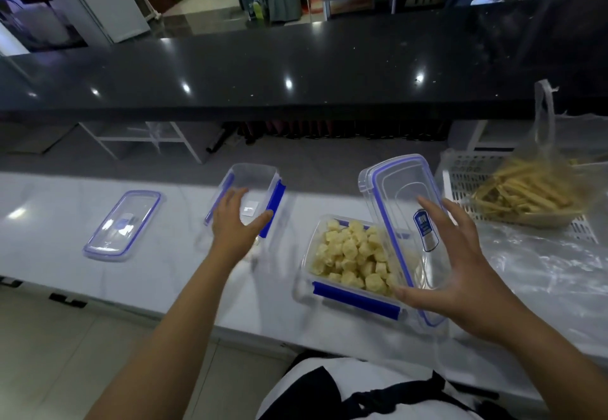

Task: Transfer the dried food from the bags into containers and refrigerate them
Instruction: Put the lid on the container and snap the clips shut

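1. Head view, only view. Landmark: the filled container, on the white counter directly in front of the person.
2. Progress, judged: one container holds pale yellow dried chunks, heaped near rim level, so one transfer looks done. Its lid is not yet seated, nothing is latched, and refrigeration remains.
3. Right hand, just right of the filled container: thumb and fingers spread round a clear blue-rimmed lid, holding it tilted, lower edge at the container's right side.
4. Left hand, left of and beyond the filled container: fingers spread over the empty container; blurred, so cannot tell whether it grips or only touches.
5. Second lid lies flat, well left of the filled container, past the empty one.
6. Right of and beyond the filled container: a clear bag of dried yellow sticks in a white basket, apparently still to be decanted.
7. Container look: clear plastic, blue latch flaps open along the near edge.
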### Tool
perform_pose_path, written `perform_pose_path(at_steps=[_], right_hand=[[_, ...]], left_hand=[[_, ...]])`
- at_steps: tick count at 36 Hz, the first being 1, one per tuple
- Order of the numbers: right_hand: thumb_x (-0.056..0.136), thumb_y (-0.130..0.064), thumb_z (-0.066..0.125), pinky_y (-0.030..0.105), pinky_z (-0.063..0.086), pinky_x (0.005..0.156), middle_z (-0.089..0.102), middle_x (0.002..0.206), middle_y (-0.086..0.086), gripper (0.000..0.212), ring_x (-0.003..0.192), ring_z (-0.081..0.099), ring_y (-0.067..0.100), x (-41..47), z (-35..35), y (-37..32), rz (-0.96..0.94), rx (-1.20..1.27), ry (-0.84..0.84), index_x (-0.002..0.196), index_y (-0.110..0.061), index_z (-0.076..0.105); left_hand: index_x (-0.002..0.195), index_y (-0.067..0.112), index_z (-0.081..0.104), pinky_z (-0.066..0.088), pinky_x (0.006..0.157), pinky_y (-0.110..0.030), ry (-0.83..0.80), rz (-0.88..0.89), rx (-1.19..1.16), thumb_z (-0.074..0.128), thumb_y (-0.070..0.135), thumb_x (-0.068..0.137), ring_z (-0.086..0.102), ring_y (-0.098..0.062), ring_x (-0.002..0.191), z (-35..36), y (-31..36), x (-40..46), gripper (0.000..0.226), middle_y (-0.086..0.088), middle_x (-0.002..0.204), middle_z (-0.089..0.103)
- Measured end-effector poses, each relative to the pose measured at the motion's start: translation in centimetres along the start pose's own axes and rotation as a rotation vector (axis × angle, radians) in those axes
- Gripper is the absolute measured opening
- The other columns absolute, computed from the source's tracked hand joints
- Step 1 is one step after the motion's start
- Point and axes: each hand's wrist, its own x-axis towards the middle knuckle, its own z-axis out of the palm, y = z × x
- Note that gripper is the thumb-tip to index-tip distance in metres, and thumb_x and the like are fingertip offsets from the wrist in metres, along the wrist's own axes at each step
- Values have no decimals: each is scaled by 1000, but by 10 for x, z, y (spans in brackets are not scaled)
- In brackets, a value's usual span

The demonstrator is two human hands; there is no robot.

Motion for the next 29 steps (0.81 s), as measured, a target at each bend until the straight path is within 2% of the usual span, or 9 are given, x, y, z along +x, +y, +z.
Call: perform_pose_path(at_steps=[2, 4, 5, 7, 12, 16, 20, 23, 29], right_hand=[[42, -76, 80, 41, 33, 102, -9, 153, -41, 123, 141, 16, -3, 0, 0, 1, 6, 15, 0, 144, -68, 12], [42, -76, 79, 38, 30, 101, -6, 153, -41, 122, 133, 13, -22, 1, -2, 2, -2, 41, 7, 143, -68, 13], [42, -76, 78, 37, 28, 101, -4, 153, -40, 121, 128, 9, -30, 0, -3, 1, -10, 52, 15, 144, -68, 13], [42, -77, 77, 36, 25, 102, -2, 155, -36, 121, 125, 4, -35, 0, -5, 1, -18, 72, 44, 145, -66, 14], [44, -70, 77, 34, 24, 106, -3, 157, -34, 120, 131, 4, -30, -4, -4, 2, 19, 111, 72, 146, -63, 15], [45, -68, 79, 38, 28, 108, 1, 158, -30, 119, 141, 13, -13, -10, 5, 4, 42, 122, 61, 146, -63, 16], [46, -68, 79, 34, 26, 103, -5, 155, -37, 120, 130, 2, -30, -17, 15, 2, 64, 61, 81, 146, -64, 14], [48, -67, 80, 34, 28, 101, -5, 155, -36, 119, 131, 2, -29, -23, 25, -2, 82, 26, 100, 147, -63, 14], [48, -68, 79, 39, 34, 99, -7, 157, -35, 118, 129, 1, -31, -34, 46, -17, 167, -29, 134, 146, -66, 13]], left_hand=[[134, 30, 53, 50, 91, -28, -73, -17, -223, 71, 34, 91, 55, -16, 122, 14, 18, -37, 46, 3, 133, 57], [124, 36, 57, 56, 82, -28, -220, -159, -403, 68, 27, 94, 64, -16, 108, 30, 28, -73, 33, 2, 118, 65], [121, 34, 60, 59, 80, -30, -276, -258, -504, 68, 23, 94, 67, -19, 104, 37, 30, -89, 31, -2, 116, 66], [120, 27, 63, 61, 75, -33, -326, -421, -683, 69, 11, 91, 73, -24, 96, 47, 30, -110, 34, -9, 113, 70], [122, 22, 60, 63, 78, -45, -337, -597, -886, 67, -4, 87, 76, -29, 89, 55, 25, -121, 44, -14, 99, 76], [125, 23, 58, 62, 74, -43, -379, -656, -959, 69, 3, 91, 75, -26, 96, 58, 26, -115, 41, -11, 103, 77], [122, 19, 62, 62, 72, -41, -343, -707, -966, 70, 4, 90, 74, -27, 99, 59, 26, -104, 36, -13, 106, 76], [118, 18, 65, 63, 73, -39, -351, -711, -929, 74, 13, 89, 71, -27, 101, 59, 27, -93, 30, -14, 109, 72], [107, 21, 73, 62, 67, -30, -396, -666, -777, 74, 11, 88, 66, -20, 84, 61, 31, -50, 22, -7, 98, 70]])
